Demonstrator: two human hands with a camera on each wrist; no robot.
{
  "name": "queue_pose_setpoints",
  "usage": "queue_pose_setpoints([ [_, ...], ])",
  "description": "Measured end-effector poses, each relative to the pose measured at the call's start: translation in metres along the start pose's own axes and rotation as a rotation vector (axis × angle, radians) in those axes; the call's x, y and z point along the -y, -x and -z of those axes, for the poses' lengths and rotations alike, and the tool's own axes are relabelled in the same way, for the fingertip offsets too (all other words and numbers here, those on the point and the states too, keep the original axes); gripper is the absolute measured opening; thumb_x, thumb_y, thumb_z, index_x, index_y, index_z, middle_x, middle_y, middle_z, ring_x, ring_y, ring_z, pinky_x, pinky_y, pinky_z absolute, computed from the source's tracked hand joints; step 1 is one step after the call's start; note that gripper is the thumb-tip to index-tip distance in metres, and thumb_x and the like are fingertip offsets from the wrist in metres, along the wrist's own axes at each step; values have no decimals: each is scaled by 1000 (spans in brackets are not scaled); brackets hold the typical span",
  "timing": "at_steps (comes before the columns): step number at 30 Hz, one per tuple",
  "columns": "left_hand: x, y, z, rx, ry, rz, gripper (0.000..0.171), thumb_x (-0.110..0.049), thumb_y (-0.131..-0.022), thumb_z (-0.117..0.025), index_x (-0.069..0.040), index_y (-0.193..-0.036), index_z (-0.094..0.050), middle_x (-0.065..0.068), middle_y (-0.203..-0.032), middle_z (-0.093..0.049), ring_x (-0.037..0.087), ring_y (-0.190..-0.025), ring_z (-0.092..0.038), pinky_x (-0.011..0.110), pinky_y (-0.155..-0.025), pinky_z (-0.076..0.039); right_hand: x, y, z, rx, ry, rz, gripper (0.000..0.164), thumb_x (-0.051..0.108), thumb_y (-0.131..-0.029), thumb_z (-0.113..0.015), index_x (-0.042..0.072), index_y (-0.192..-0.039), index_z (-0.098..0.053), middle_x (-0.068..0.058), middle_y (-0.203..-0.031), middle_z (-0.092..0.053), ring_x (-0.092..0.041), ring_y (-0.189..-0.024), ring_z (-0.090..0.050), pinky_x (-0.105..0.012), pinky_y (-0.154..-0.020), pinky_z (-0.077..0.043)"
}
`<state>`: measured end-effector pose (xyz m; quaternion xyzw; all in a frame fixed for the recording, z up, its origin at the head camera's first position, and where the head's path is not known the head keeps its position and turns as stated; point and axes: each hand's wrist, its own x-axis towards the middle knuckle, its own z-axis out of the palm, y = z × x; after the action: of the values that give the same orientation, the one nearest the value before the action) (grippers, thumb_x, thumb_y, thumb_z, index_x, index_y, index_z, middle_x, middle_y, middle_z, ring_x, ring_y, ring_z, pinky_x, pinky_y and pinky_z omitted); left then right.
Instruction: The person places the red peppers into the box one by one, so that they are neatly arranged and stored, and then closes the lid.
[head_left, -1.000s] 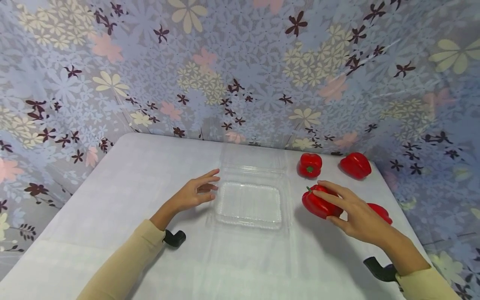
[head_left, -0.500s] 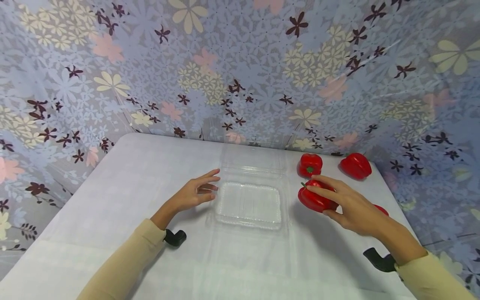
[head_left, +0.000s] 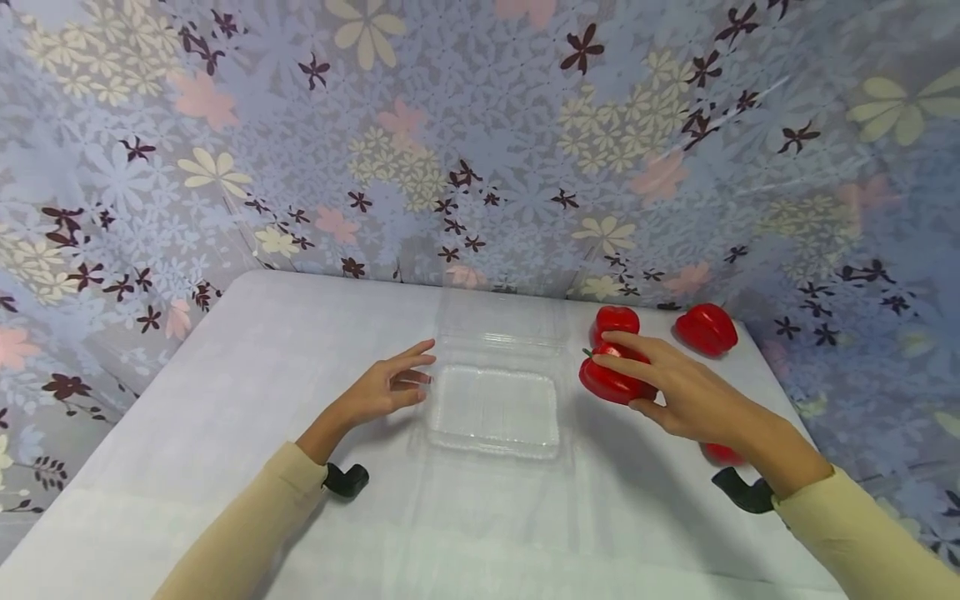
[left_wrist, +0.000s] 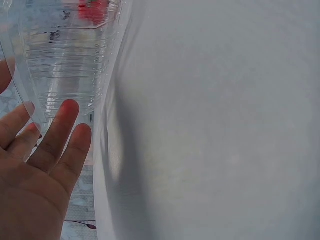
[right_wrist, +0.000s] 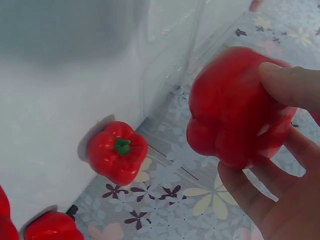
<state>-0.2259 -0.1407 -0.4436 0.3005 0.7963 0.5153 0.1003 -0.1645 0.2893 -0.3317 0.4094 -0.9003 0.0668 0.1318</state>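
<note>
- Right hand (head_left: pixel 678 387): I see its thumb on one side and its fingers on the other, gripping a red bell pepper (head_left: pixel 613 382).
- Gripped pepper: held to the right of the clear plastic tray (head_left: pixel 497 408), apart from it, with the green stem pointing toward the tray side; a shadow lies on the white table (head_left: pixel 187 467) below.
- Left hand (head_left: pixel 384 390): beside the tray's left edge, fingers spread and slightly bent, holding nothing; I cannot tell whether the fingertips touch the plastic.
- Back pepper (head_left: pixel 618 317): on the table behind the gripped one, which partly covers it in the head view.
- Corner pepper (head_left: pixel 707 329): near the table's far right corner, well apart from the tray.
- Near pepper (head_left: pixel 723 453): mostly hidden from me under the right wrist.
- Wrists: a curved black piece (head_left: pixel 347 481) at the left, another black piece (head_left: pixel 744 490) at the right, each next to a beige sleeve.
- Background: a floral cloth (head_left: pixel 292 125) rises behind the table.
</note>
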Motion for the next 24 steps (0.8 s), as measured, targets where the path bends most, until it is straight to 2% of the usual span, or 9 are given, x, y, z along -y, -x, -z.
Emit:
queue_pose_setpoints([
  [6,0,2,-1,-12,1,24,58,-3,-93,-63,5,-147,-41,14,-165,-25,40,-126,-59,53,-106,-49,2,-14,5,98,-34,-76,84,9,-69,-89,21,-143,-53,-12,-149,-48,-36,-130,-48,-48,-81,-63],
  [17,1,0,-2,5,22,6,58,-3,-93,-63,7,-146,-41,16,-165,-23,42,-126,-58,53,-106,-50,4,-40,5,181,-67,-81,77,7,-74,-84,19,-144,-53,-11,-151,-48,-41,-135,-45,-50,-85,-62],
  [24,2,-1,-2,8,34,2,59,-2,-93,-63,7,-147,-40,16,-165,-22,43,-127,-57,55,-106,-49,8,-51,-1,187,-86,-80,76,9,-76,-83,20,-144,-53,-10,-152,-47,-38,-134,-50,-48,-86,-62],
])
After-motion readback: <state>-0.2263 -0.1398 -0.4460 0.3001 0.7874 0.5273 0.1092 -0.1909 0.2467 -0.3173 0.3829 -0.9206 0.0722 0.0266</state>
